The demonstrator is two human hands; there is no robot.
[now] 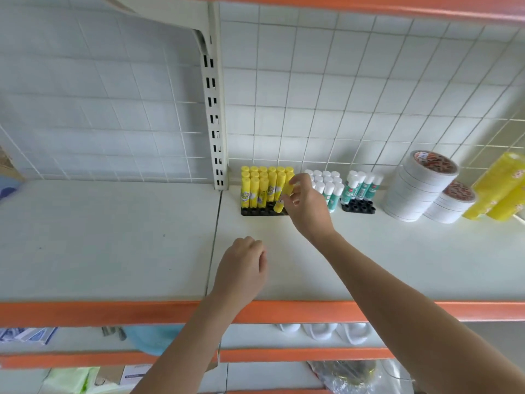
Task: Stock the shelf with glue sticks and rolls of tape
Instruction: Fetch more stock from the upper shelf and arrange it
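Observation:
Several yellow glue sticks (257, 186) stand in a black tray (255, 212) at the back of the white shelf (397, 257). My right hand (305, 207) pinches one yellow glue stick (284, 198), tilted over the tray's front right corner. My left hand (241, 270) hovers over the shelf nearer the front, fingers curled, holding nothing that I can see. White and green glue sticks (360, 186) stand in a second black tray (358, 207) to the right. Two stacks of white tape rolls (417, 189) sit further right.
Yellow wrapped rolls (500, 189) lean at the far right. A slotted white upright (214, 109) divides the grid back wall. The orange shelf lip (85, 312) runs along the front; a lower shelf holds packets and a plastic bag (349, 376).

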